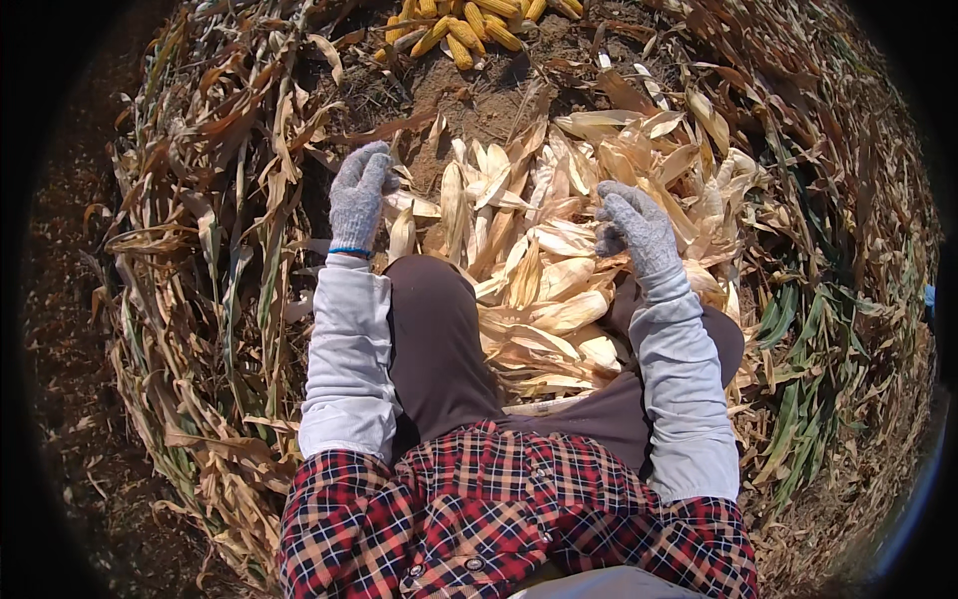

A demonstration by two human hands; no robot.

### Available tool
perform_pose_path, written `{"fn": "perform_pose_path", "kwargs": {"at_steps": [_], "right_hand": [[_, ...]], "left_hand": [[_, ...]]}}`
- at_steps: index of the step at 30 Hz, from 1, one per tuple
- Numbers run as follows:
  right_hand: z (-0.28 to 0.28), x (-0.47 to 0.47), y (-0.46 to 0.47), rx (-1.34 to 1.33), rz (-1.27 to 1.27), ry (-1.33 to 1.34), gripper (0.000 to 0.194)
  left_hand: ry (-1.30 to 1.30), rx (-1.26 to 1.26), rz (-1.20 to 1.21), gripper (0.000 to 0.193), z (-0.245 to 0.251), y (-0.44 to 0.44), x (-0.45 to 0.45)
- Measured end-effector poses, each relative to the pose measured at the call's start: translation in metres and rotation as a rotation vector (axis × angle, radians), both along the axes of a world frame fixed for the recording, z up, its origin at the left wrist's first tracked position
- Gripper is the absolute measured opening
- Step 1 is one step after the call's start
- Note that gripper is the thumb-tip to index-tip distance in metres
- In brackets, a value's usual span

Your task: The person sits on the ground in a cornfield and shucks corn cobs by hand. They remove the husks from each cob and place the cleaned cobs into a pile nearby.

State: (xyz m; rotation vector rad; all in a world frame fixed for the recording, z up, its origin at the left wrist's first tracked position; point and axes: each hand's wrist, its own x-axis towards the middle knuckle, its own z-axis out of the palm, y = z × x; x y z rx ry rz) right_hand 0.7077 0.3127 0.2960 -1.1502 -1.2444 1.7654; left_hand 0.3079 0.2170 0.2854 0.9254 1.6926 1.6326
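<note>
My left hand [361, 196], in a grey knit glove, hovers at the left edge of the husk pile with its fingers loosely bent. Nothing shows in it, though its palm side is partly hidden. My right hand [636, 224], gloved alike, is over the right part of the pile. Its fingers are curled but apart, and I see nothing between them. Dry corn husks [557, 284] lie heaped between my knees and beyond them. Some closed husks, such as one near the middle [453, 202], may still wrap ears; I cannot tell.
Husked yellow corn ears [465, 34] are piled on the soil ahead, cut off by the top edge. Dry cornstalks [239, 187] lie along my left. More stalks with some green leaves [801, 352] lie along my right. My bent left knee [430, 299] borders the husk heap.
</note>
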Motion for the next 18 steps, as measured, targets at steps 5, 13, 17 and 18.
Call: {"fn": "perform_pose_path", "kwargs": {"at_steps": [5,13,17,18], "right_hand": [[0.002,-0.005,-0.005,0.041,0.162,-0.175,0.042],[-0.003,-0.028,-0.008,-0.062,0.244,-0.200,0.041],[0.012,-0.040,-0.013,-0.090,0.235,-0.256,0.044],[0.013,-0.044,-0.015,-0.082,0.253,-0.255,0.045]], "left_hand": [[0.103,-0.698,0.049,0.036,-0.093,-0.076,0.002],[0.078,-0.946,-0.209,0.045,-0.221,-0.117,0.010],[-0.005,-0.980,-0.143,0.043,-0.230,-0.087,-0.007],[0.028,-0.849,-0.070,0.029,-0.252,-0.095,-0.026]]}}
